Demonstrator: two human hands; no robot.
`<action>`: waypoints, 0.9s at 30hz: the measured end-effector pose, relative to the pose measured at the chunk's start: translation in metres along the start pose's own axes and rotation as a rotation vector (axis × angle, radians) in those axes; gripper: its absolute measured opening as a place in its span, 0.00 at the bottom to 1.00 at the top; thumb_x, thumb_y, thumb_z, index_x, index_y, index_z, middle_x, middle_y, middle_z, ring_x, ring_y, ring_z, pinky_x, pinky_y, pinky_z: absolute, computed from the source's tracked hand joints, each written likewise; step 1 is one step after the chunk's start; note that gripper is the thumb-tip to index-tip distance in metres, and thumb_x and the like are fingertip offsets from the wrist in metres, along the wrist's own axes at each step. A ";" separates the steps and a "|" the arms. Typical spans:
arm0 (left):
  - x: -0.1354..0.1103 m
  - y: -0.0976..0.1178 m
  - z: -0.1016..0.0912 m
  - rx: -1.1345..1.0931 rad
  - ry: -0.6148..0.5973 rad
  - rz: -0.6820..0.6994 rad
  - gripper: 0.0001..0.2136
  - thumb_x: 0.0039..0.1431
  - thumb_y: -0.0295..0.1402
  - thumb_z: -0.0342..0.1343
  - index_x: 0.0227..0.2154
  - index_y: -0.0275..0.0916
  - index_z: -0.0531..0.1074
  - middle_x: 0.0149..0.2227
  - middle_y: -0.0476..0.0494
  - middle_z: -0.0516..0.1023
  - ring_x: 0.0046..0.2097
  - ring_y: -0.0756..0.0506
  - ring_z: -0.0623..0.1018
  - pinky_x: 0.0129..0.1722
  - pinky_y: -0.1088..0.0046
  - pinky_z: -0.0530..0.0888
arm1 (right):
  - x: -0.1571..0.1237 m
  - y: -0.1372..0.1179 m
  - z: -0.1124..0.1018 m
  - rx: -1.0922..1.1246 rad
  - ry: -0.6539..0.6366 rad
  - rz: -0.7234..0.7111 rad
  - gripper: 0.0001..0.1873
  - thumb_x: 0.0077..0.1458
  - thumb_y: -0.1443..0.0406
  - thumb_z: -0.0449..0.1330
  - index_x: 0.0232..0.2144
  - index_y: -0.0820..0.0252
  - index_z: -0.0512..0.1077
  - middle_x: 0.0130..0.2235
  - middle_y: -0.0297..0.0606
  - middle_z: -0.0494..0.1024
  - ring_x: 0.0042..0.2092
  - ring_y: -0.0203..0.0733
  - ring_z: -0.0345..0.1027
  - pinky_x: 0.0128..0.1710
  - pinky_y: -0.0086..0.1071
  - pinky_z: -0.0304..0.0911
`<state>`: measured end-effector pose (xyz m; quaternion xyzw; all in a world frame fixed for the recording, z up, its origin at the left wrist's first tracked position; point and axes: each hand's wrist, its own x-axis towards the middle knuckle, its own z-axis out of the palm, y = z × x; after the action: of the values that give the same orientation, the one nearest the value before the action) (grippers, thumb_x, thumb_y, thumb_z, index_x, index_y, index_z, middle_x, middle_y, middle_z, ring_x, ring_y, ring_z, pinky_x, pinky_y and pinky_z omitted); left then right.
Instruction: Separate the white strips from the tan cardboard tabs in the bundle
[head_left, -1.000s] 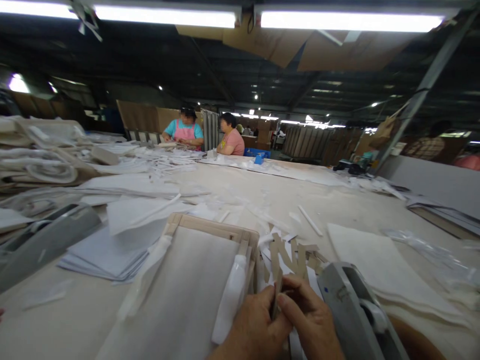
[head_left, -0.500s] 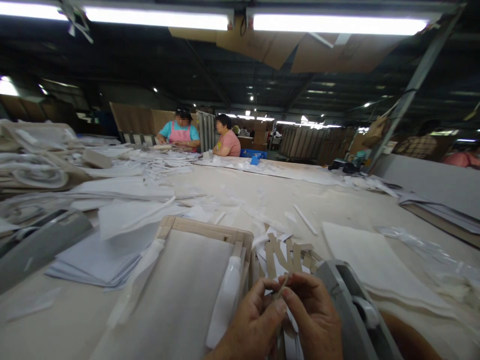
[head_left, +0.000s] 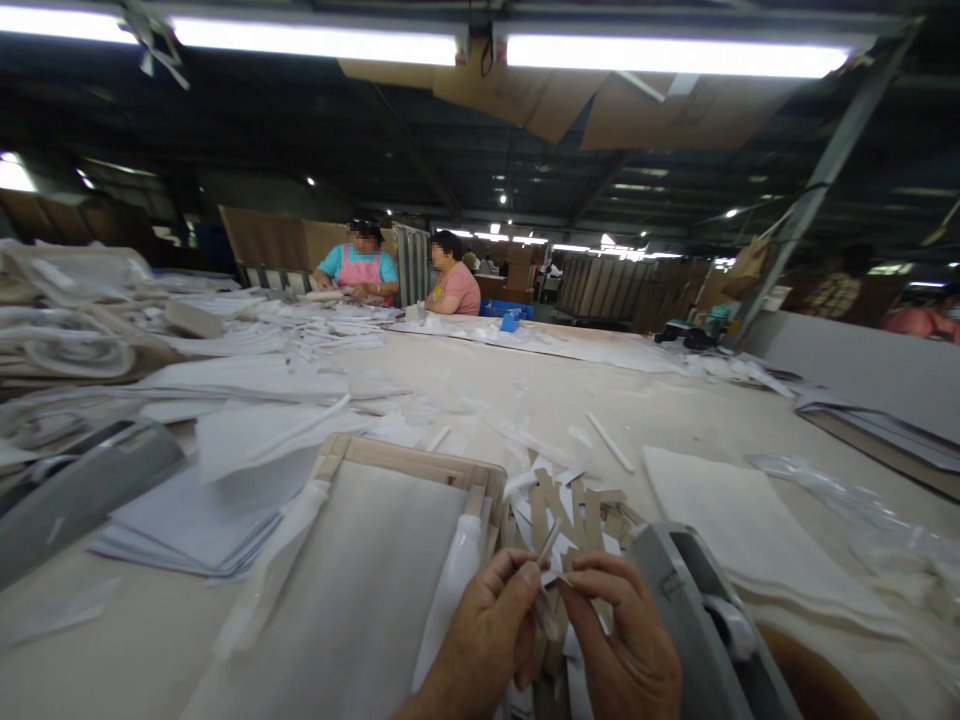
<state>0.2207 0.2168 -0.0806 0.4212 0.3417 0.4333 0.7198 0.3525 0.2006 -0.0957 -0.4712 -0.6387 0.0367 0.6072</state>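
Note:
My left hand (head_left: 487, 625) is closed in a pinch on a thin beige strip (head_left: 552, 538), whose end sticks up past the fingertips. Close beside it, my right hand (head_left: 626, 635) has thumb and forefinger pressed together at a small pale piece, too small to name. Beneath both hands lies a loose heap of grey-brown and white strips (head_left: 592, 510). Left of the hands is a beige padded piece (head_left: 412, 462) with a white sheet (head_left: 375, 560) over it and a white plastic-like roll (head_left: 454, 570) along its right side.
A grey tape dispenser (head_left: 675, 580) stands right of my right hand, and another grey dispenser (head_left: 97, 490) is at far left. White foam sheets (head_left: 750, 530) lie to the right. Papers (head_left: 202, 510) are stacked at left. Two people sit across the table (head_left: 495, 370).
My hands have drawn slightly apart. The beige strip now stands up from my left fingers, where before both hands' fingertips met around it.

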 end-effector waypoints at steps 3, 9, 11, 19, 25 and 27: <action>0.000 0.003 0.000 0.007 0.038 0.005 0.25 0.46 0.56 0.54 0.35 0.37 0.64 0.08 0.62 0.53 0.11 0.57 0.49 0.09 0.82 0.53 | -0.003 0.000 -0.001 -0.114 -0.009 -0.122 0.06 0.54 0.69 0.58 0.34 0.53 0.69 0.37 0.34 0.71 0.40 0.35 0.68 0.40 0.25 0.64; 0.003 0.003 -0.002 -0.032 0.052 0.037 0.23 0.46 0.53 0.57 0.34 0.37 0.64 0.10 0.62 0.55 0.11 0.58 0.49 0.10 0.83 0.52 | 0.000 -0.002 -0.004 -0.141 -0.032 -0.228 0.09 0.53 0.72 0.58 0.36 0.53 0.67 0.36 0.34 0.71 0.38 0.34 0.68 0.38 0.24 0.65; 0.006 0.002 -0.004 -0.053 0.025 0.017 0.23 0.43 0.54 0.58 0.30 0.38 0.63 0.09 0.62 0.54 0.11 0.58 0.48 0.09 0.82 0.53 | 0.001 -0.004 -0.002 -0.080 -0.058 -0.226 0.09 0.53 0.72 0.58 0.34 0.53 0.67 0.35 0.33 0.72 0.37 0.34 0.68 0.38 0.24 0.64; 0.009 0.000 -0.009 -0.021 0.063 -0.029 0.18 0.45 0.49 0.58 0.26 0.39 0.62 0.11 0.61 0.57 0.12 0.58 0.50 0.10 0.82 0.54 | -0.006 -0.004 0.006 0.094 -0.064 0.233 0.03 0.54 0.62 0.59 0.32 0.52 0.71 0.33 0.30 0.74 0.36 0.35 0.67 0.38 0.25 0.60; 0.004 0.008 -0.001 0.084 0.136 0.015 0.18 0.50 0.49 0.53 0.32 0.36 0.65 0.13 0.57 0.64 0.13 0.54 0.62 0.16 0.79 0.64 | 0.023 -0.003 -0.006 -0.024 0.115 0.492 0.13 0.52 0.57 0.59 0.34 0.59 0.73 0.31 0.36 0.75 0.33 0.41 0.68 0.36 0.33 0.62; 0.003 0.009 0.000 0.091 0.153 0.023 0.18 0.51 0.48 0.53 0.31 0.36 0.65 0.16 0.55 0.68 0.14 0.54 0.63 0.18 0.77 0.66 | 0.042 -0.011 -0.016 -0.075 0.234 0.524 0.15 0.50 0.56 0.59 0.37 0.60 0.74 0.29 0.36 0.74 0.31 0.40 0.66 0.34 0.34 0.63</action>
<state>0.2186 0.2218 -0.0733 0.4233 0.4101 0.4564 0.6666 0.3671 0.2140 -0.0536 -0.6432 -0.4215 0.1142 0.6290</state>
